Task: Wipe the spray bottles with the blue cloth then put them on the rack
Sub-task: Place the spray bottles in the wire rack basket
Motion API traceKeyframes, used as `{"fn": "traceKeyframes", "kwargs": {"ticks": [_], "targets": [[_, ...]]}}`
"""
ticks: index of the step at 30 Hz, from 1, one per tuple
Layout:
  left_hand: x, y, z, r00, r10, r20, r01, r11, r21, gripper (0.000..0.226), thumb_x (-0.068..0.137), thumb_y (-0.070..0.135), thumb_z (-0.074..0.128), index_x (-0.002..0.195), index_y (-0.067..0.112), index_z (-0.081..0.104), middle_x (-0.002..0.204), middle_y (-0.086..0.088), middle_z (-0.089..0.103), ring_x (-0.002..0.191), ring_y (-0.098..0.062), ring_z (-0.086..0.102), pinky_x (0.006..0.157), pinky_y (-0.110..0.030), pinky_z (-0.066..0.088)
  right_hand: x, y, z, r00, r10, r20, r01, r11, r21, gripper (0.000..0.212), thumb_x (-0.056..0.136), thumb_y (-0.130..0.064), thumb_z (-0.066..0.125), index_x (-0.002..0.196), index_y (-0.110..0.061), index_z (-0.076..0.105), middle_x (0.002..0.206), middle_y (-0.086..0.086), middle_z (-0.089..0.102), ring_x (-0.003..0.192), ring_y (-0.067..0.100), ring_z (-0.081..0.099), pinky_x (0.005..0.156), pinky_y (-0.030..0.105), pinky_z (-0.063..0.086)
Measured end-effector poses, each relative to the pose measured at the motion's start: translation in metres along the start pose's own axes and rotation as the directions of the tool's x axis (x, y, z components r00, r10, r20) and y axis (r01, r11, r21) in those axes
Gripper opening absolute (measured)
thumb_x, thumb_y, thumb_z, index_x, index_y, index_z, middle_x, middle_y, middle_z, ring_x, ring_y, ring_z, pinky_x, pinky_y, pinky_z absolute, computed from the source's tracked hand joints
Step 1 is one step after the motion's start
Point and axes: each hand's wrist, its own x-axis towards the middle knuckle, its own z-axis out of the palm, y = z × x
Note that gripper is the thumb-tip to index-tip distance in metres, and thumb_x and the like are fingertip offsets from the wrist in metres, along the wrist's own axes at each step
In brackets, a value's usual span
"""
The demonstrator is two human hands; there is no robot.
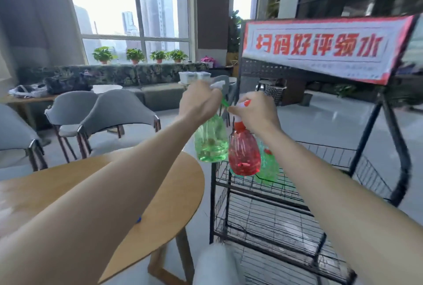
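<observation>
— Two bottles in the air at once; which step is this?

— The putting away, I'd judge. The left hand (pixel 201 101) holds the green spray bottle (pixel 210 143) by its sprayer head, and the right hand (pixel 256 113) holds the red spray bottle (pixel 243 154) the same way. Both hang at the near left corner of the rack (pixel 212 204), level with its top shelf.

— How are the fingers (pixel 238 109) set?

— Curled tight on both hands, wrapped round the neck and trigger, with no slack that I can see. The bottles dangle upright below them.

— Are they over the shelf yet?

— The red one is over the shelf's front edge; I can't tell whether its base touches the wire. The green one hangs just outside the rack's left edge, past the far edge of the desk (pixel 174 181).

— Anything shelved already?

— One more green bottle (pixel 269 168) stands on the top shelf, right behind the red one.

— And the blue cloth (pixel 138 219)?

— Only a sliver shows on the desk, under the left forearm.

— So what does the next move call for?

— Lowering the red bottle beside the shelved one without knocking it, then carrying the green rightward over the rim.
</observation>
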Motion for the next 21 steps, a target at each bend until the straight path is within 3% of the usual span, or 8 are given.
{"fn": "traceKeyframes", "kwargs": {"ticks": [4,8,10,11,13,18,21], "targets": [[0.001,0.031,0.052,0.998,0.037,0.054,-0.033,0.997,-0.068,0.033,0.099,0.038,0.052,0.077,0.015,0.058,0.080,-0.006,0.068,0.073,-0.029,0.062,0.068,-0.035,0.046,0.002,0.045,-0.037,0.998,0.040,-0.045,-0.044,0.996,-0.077,0.025,0.084,-0.047,0.084,0.093,-0.024,0.077,0.097,-0.004,0.074,0.090,0.022,0.068,0.073,0.035,0.053],[0.006,0.055,0.099,0.994,0.017,0.106,0.001,0.985,-0.173,0.042,0.102,0.035,0.052,0.110,-0.001,0.073,0.083,-0.007,0.067,0.064,-0.019,0.054,0.058,-0.031,0.036,0.010,0.087,-0.071,0.991,0.086,-0.107,-0.098,0.988,-0.119,0.026,0.083,-0.049,0.084,0.092,-0.026,0.076,0.096,-0.005,0.075,0.090,0.022,0.068,0.069,0.031,0.047],[0.010,0.063,0.122,0.991,0.014,0.136,0.017,0.974,-0.224,0.042,0.101,0.040,0.052,0.096,0.003,0.073,0.072,-0.002,0.060,0.061,-0.021,0.050,0.060,-0.032,0.037,0.013,0.108,-0.085,0.983,0.128,-0.131,-0.144,0.981,-0.127,0.024,0.082,-0.045,0.085,0.088,-0.024,0.075,0.091,-0.006,0.074,0.088,0.022,0.068,0.065,0.029,0.043],[0.011,0.068,0.134,0.989,0.014,0.146,0.023,0.969,-0.247,0.043,0.102,0.046,0.053,0.081,0.011,0.067,0.069,0.001,0.056,0.061,-0.022,0.049,0.061,-0.033,0.038,0.015,0.119,-0.091,0.978,0.149,-0.143,-0.167,0.978,-0.127,0.024,0.082,-0.044,0.085,0.089,-0.024,0.075,0.090,-0.005,0.073,0.087,0.022,0.068,0.065,0.029,0.041],[0.009,0.076,0.158,0.984,0.022,0.179,0.028,0.963,-0.268,0.048,0.103,0.054,0.052,0.070,0.019,0.052,0.067,0.002,0.053,0.061,-0.022,0.047,0.061,-0.034,0.036,0.016,0.142,-0.097,0.970,0.179,-0.162,-0.200,0.972,-0.121,0.027,0.081,-0.046,0.085,0.093,-0.023,0.075,0.094,-0.002,0.073,0.087,0.024,0.067,0.068,0.030,0.043],[0.004,0.088,0.216,0.957,0.090,0.277,-0.020,0.969,-0.247,0.045,0.109,0.044,0.049,0.080,0.013,0.058,0.067,0.002,0.055,0.054,-0.014,0.046,0.053,-0.029,0.033,0.020,0.201,-0.099,0.948,0.269,-0.170,-0.295,0.943,-0.153,0.034,0.082,-0.050,0.085,0.102,-0.023,0.076,0.106,0.001,0.076,0.094,0.026,0.069,0.075,0.033,0.052],[0.010,0.083,0.247,0.943,0.097,0.317,-0.032,0.979,-0.203,0.044,0.109,0.043,0.050,0.083,0.010,0.063,0.070,-0.001,0.061,0.059,-0.019,0.057,0.056,-0.031,0.043,0.021,0.229,-0.093,0.943,0.296,-0.151,-0.318,0.937,-0.147,0.034,0.084,-0.048,0.086,0.105,-0.024,0.076,0.110,-0.001,0.076,0.097,0.025,0.070,0.077,0.032,0.050]]}}
